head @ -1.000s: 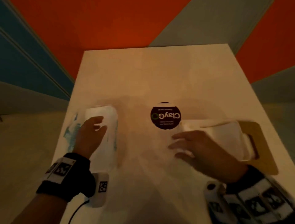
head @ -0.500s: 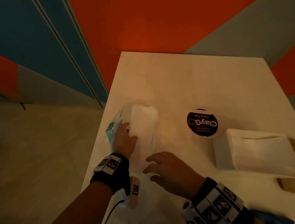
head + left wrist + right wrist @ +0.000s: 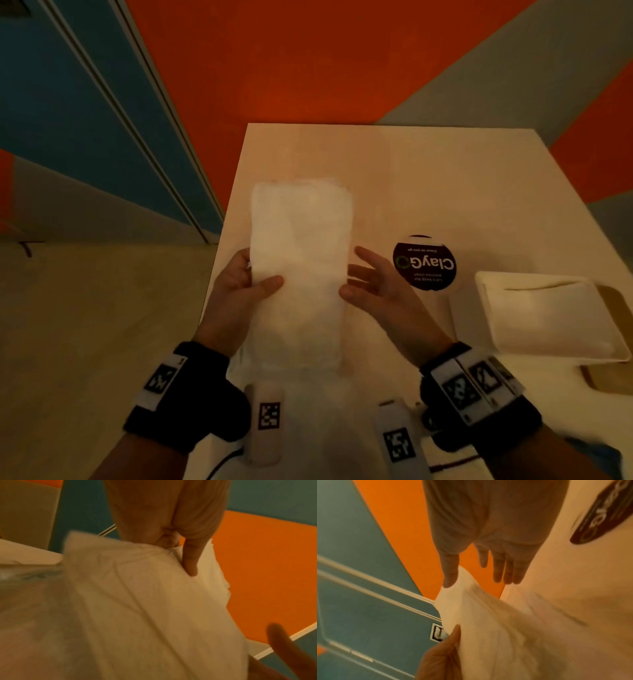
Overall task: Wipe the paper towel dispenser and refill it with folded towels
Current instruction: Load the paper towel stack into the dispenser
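Towel stack (image 3: 301, 270) between hands: left hand (image 3: 239, 291) pinching it, right hand (image 3: 380, 291) loose-fingered alongside

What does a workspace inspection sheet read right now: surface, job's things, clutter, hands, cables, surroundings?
Surface: pale table, round ClayGo sticker on it.
Job's things: towel stack held above the table; white dispenser at right, lying on a wooden board.
Clutter: nothing seen.
Hands: left hand grips the stack, thumb on top; right hand open, thumb at the stack's edge.
Cables: dark cable by the left wrist.
Surroundings: orange, blue and grey panels.
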A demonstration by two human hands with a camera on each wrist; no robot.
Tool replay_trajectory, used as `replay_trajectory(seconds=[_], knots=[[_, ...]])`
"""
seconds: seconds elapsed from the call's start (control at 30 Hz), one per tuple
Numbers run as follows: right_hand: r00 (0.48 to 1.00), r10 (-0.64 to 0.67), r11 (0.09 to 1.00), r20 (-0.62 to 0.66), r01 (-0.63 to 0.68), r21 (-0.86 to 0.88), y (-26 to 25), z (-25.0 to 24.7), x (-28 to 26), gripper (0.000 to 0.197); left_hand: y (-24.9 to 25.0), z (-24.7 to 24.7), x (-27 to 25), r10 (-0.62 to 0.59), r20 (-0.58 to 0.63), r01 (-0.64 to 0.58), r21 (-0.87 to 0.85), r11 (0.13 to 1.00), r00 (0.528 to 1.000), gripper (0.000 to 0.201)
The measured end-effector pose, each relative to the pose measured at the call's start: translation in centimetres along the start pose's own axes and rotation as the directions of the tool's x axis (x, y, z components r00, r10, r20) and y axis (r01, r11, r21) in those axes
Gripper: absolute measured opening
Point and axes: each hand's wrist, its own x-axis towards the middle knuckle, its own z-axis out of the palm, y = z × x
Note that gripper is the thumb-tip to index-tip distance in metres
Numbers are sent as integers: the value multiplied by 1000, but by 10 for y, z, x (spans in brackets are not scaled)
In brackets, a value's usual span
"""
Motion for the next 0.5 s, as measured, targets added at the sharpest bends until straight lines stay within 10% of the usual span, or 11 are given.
replay_trajectory(seconds=[0.3,0.5], knots=[[985,-87,990,-147,102,100,-5,10,-6,44,2,58,-24,98,142,-101,15,995,985,48],[1000,6,974,-15,-2,227,7,-53,-44,45,7,102,-27,22,135,13,-256,967,991,46]])
